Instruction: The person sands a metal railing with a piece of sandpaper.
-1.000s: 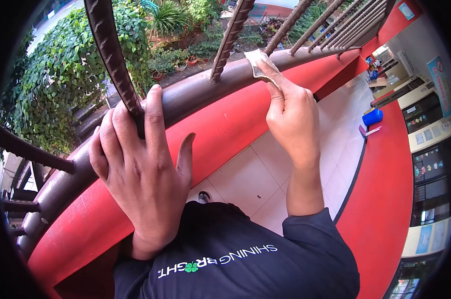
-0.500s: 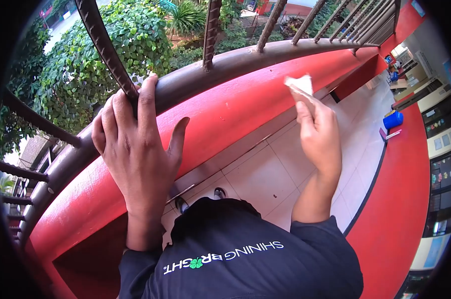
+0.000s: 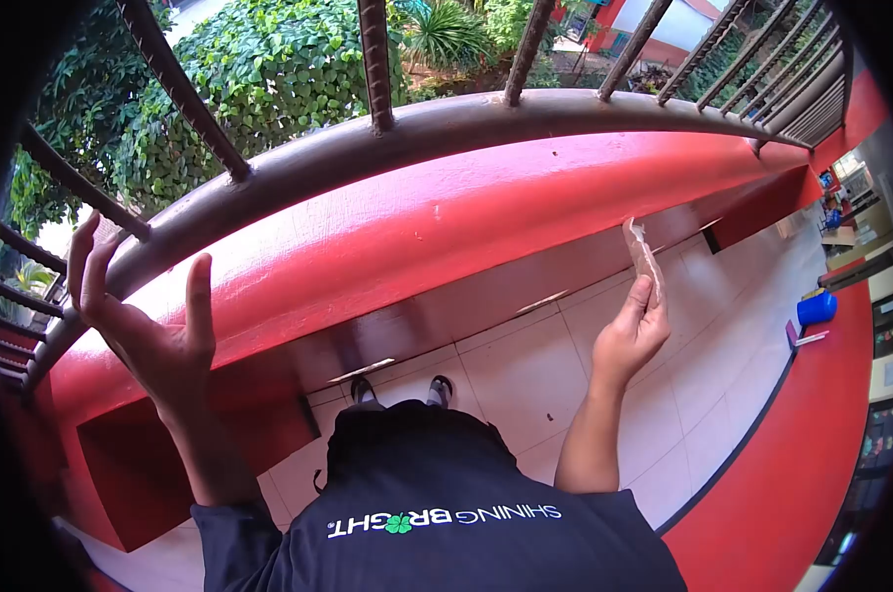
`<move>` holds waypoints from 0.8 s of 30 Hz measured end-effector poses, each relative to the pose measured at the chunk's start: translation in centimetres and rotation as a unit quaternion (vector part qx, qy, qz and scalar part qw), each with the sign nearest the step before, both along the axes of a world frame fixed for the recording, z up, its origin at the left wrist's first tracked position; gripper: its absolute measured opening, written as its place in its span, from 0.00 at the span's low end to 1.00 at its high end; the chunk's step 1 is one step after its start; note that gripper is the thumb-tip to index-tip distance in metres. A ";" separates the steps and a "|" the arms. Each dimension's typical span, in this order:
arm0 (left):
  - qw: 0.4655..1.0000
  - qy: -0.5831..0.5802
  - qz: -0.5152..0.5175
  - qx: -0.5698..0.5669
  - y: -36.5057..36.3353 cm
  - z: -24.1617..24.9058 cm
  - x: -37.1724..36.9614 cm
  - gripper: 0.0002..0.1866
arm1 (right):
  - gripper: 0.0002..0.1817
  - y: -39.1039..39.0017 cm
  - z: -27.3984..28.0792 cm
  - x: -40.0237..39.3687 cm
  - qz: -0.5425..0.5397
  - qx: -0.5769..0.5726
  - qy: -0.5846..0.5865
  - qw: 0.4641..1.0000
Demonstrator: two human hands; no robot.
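My left hand [image 3: 150, 340] is at the left, with fingers spread and thumb raised, and nothing is in it. Its fingers overlap the dark metal railing pipe [image 3: 298, 178] near the foot of a ribbed bar [image 3: 76, 178]. In my right hand [image 3: 631, 340], pinched between thumb and fingers, is a thin folded sheet [image 3: 645, 259], brownish with a whitish edge. The sheet points up, held out over the walkway side of the red ledge [image 3: 407, 232], apart from the railing.
Ribbed upright bars [image 3: 375, 69] rise from the pipe, with leafy bushes [image 3: 239, 69] beyond. Pale floor tiles [image 3: 520, 370] lie below, around my feet. A blue bucket [image 3: 817, 309] stands at the right on a red surface [image 3: 812, 424], beside pink and white items.
My left hand has come off the middle of the pipe and moved left and down along it. My right hand has lowered with the folded sheet, which has turned edge-on.
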State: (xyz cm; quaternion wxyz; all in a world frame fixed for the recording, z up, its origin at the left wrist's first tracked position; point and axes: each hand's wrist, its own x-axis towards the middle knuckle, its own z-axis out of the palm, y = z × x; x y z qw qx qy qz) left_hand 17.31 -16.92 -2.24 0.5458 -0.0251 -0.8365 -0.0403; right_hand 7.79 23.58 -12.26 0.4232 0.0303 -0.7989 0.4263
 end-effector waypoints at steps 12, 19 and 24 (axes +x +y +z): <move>0.994 -0.005 0.105 0.013 -13.2 -1.9 6.5 0.38 | 0.25 -13.9 7.9 -4.6 0.131 0.047 0.109 0.984; 0.957 -0.071 0.278 -0.043 -19.6 -2.0 10.1 0.43 | 0.21 -17.0 7.4 -3.3 0.051 0.102 0.086 0.990; 0.979 -0.122 0.150 0.067 -20.5 -3.5 10.9 0.45 | 0.24 -18.1 7.9 -3.7 -0.007 0.139 0.099 0.985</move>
